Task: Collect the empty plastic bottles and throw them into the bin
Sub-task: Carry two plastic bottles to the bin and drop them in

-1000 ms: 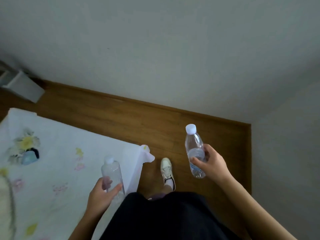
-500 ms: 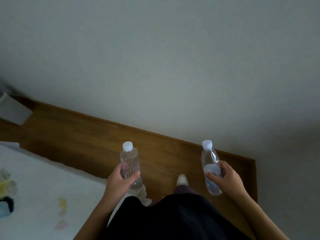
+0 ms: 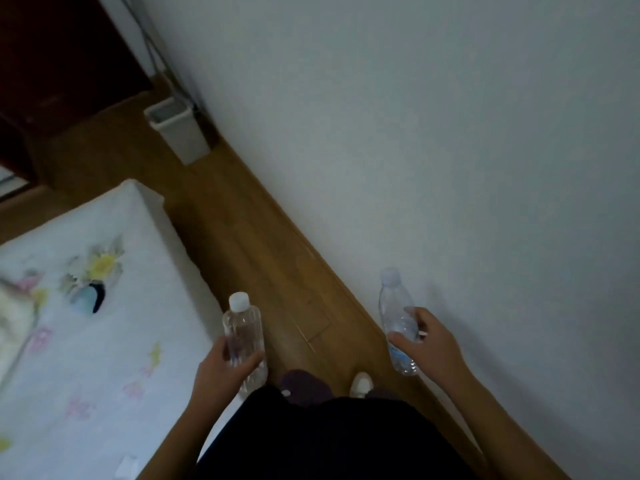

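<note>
Each hand is closed round an upright clear bottle, left hand [image 3: 221,370] on the square bottle [image 3: 244,344] at lower centre, right hand [image 3: 427,344] on the round bottle [image 3: 396,320]; bin [image 3: 180,133] stands open-topped upper left against the wall, so best carry both along the floor strip [image 3: 263,244] and release directly above its mouth.

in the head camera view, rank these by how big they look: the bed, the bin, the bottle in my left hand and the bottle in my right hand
1. The bed, by far.
2. The bin, though it stands farther off, so it may really be bigger than it looks.
3. The left-hand bottle and the right-hand bottle look about alike; I can't rank them.
</note>
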Demonstrator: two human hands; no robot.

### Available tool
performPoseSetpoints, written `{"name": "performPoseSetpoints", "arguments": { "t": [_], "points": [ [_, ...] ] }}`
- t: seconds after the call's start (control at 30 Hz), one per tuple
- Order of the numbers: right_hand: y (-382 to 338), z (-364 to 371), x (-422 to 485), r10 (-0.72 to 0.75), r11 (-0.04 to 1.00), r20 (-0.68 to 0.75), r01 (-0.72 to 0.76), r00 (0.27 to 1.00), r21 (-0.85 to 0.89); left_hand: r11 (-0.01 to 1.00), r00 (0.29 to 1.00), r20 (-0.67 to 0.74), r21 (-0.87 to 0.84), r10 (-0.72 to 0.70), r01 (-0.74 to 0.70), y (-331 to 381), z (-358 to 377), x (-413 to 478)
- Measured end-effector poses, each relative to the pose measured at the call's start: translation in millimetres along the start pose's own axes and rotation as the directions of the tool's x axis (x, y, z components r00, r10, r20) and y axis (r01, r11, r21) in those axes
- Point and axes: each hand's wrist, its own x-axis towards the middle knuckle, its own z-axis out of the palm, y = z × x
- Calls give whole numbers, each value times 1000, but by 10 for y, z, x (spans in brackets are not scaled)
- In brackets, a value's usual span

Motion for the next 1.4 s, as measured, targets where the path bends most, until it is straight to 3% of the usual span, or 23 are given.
{"name": "performPoseSetpoints", "arguments": {
  "t": [0.17, 0.4, 0.57, 0.73, 0.93, 1.2, 1.4],
  "points": [
    [-919, 206, 1063, -155, 983, 201, 171, 967, -66, 964, 945, -219, -166, -244, 210, -304, -344, 102],
    [-1941, 930, 2149, -226, 958, 340, 271, 913, -90, 826, 796, -309, -419, -520, 377, -659, -793, 622],
    [-2390, 1322, 2727, -176, 966, 334, 228, 926, -122, 819, 793, -307, -435, -526, 375, -576, -1272, 1472],
    [-2788, 1467, 3231, -127, 976, 257, 166, 958, -139, 876, 857, -307, -389, -414, 284, -164, -1863, 2510],
    [-3460, 1727, 3987, -73, 983, 246, 112, 967, -148, 912, 879, -359, -371, -314, 174, 273, -2478, 3739],
    [-5008, 2591, 5387, -156, 965, 369, 221, 916, -139, 838, 792, -394, -484, -465, 251, 389, -3229, 4913],
    [-6409, 3452, 6174, -248, 888, 539, 411, 805, -206, 761, 684, -427, -577, -592, 298, 172, -3805, 5417]
  ]
}}
